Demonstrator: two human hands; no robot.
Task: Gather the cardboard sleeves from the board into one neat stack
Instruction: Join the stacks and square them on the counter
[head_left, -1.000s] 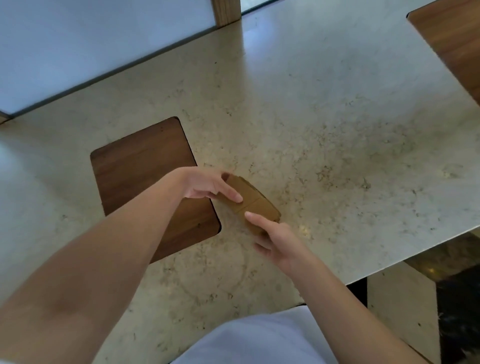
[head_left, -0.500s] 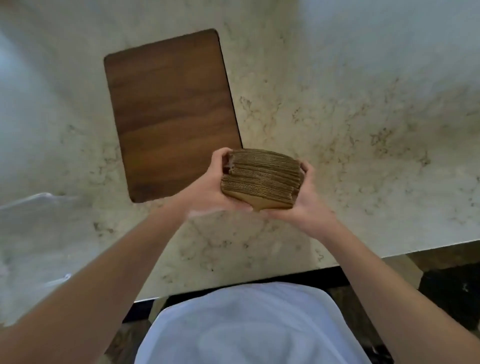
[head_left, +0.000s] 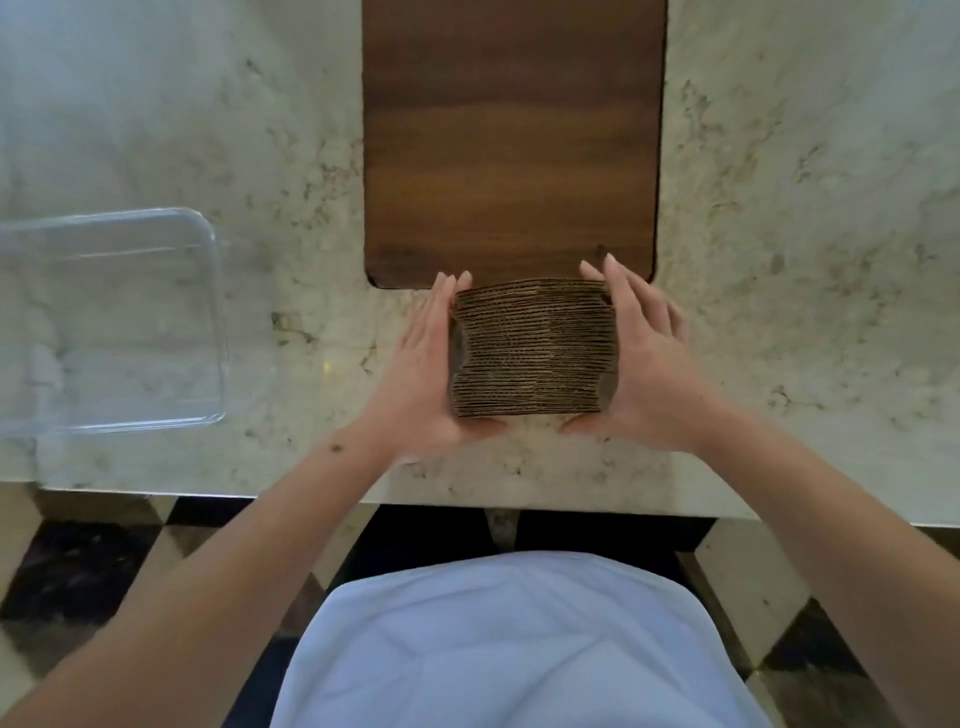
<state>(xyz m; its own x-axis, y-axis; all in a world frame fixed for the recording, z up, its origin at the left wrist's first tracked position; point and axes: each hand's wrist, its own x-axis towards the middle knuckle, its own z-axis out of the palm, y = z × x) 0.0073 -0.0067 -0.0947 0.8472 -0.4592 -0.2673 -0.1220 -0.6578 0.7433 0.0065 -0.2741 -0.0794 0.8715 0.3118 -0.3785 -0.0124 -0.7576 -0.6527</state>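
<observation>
Both my hands clamped flat on the stack of cardboard sleeves (head_left: 532, 349): left hand (head_left: 423, 364) pressed against its left end, right hand (head_left: 647, 358) against its right end, thumbs under the near edge. Sleeves bunched together, corrugated edges facing up at the camera, mostly aligned, left end slightly notched in. Can't tell if the stack sits on the surface or is held just above it.

Stack is over the marble countertop (head_left: 805, 260), just at the near short edge of the wooden board (head_left: 511, 135); its far side overlaps the board's edge in view. Board is dark walnut-tone, rounded corners, bare.

Countertop is pale cream stone with brown speckled veining, glossy, near edge straight. Clear plastic container (head_left: 119, 317) sits on it well to my left, rounded corners. Below the counter edge: checkered floor (head_left: 83, 577), dark and light tiles. My light blue top (head_left: 519, 644) fills the bottom centre.
</observation>
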